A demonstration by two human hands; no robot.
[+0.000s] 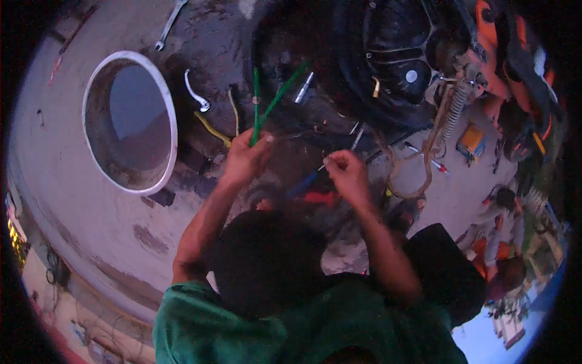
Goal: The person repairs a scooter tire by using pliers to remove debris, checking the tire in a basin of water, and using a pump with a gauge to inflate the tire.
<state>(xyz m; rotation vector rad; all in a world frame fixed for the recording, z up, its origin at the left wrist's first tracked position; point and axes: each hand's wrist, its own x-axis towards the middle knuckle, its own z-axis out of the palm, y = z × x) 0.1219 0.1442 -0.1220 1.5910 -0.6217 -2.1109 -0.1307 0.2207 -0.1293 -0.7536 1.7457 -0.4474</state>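
My left hand (247, 159) is closed around the lower end of a green V-shaped piece (256, 112). Its two slim arms spread upward from my fist, and I cannot make out its exact kind. To the right, my right hand (350, 175) has thumb and fingertips pinched together. Whether anything small is between them cannot be seen. Just beside those fingertips lies a thin rod with a blue end (305, 184), partly hidden by the hand. Yellow-handled pliers (213, 129) rest on the ground left of my left hand.
A round basin with a pale rim (86, 115) holds water at the left. Around it lie a wrench (170, 24) and a curved silver lever (195, 91). A silver cylinder (304, 88) lies near a black tyre (348, 67). A coil spring (454, 112) stands right; another person (497, 242) is beyond.
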